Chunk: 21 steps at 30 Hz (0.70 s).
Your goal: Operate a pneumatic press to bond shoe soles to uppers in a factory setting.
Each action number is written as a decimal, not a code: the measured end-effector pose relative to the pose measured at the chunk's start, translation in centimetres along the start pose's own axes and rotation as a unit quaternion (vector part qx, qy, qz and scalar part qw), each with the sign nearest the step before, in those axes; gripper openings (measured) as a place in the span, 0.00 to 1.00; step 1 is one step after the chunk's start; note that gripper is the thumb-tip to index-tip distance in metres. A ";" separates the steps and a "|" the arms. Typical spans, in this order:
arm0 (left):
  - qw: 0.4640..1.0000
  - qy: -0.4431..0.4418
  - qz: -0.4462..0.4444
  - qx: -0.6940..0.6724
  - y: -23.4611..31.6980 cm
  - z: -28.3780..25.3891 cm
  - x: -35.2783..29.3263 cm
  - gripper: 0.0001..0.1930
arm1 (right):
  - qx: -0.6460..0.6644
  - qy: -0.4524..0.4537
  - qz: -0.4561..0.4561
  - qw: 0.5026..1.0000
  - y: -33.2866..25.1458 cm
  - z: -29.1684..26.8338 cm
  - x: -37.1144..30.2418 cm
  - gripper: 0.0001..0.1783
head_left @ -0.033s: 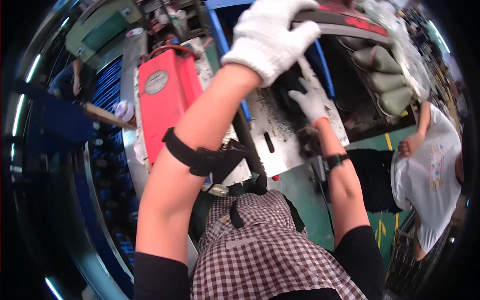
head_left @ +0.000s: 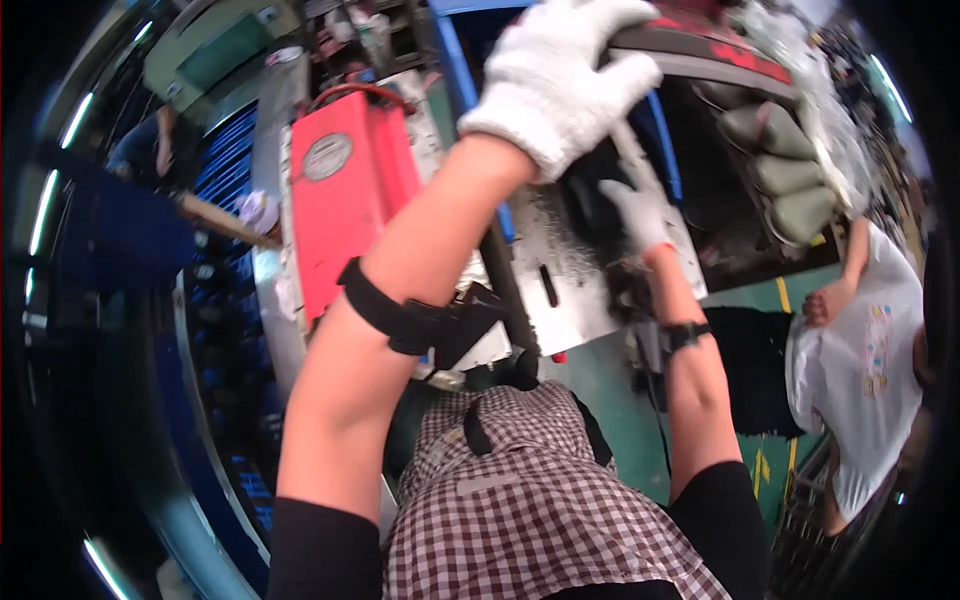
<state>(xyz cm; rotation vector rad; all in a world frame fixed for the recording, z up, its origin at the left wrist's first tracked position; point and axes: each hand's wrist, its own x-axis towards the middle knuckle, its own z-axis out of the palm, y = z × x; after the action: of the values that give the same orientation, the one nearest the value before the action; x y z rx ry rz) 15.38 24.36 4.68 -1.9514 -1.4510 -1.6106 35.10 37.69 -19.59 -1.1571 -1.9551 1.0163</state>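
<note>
My left hand, in a thick white knitted glove, is raised at the upper middle. Its fingers and thumb are spread, and nothing shows between them. Behind its fingertips is a dark red, grey-edged machine part; I cannot tell whether they touch. Lower and to the right, my right hand, in a thinner pale glove, is beside a dark rounded object over a worn metal plate. Its thumb stands apart toward that object. The other fingers are blurred, and no grip on anything is visible.
A red box-shaped machine housing stands to the left of the plate. Blue upright bars flank the work area. Several olive-green shoe-last shapes lie on a rack at right. A person in a white shirt stands close on the right.
The whole view has shifted slightly, so most things sit further right. My right hand's fingers look less spread than before. My left hand keeps its spread shape.
</note>
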 end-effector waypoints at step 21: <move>0.529 0.406 -0.644 -0.374 14.5 -26.7 -40.4 0.28 | 0.176 -0.608 -0.094 0.768 -24.3 18.7 -25.9 0.43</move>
<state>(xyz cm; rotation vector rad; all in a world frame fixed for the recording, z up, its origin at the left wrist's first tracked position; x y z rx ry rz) 13.89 -22.69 -13.60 0.6025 -1.7919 -3.3419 20.45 1.20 -11.56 0.0777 -2.4727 2.2244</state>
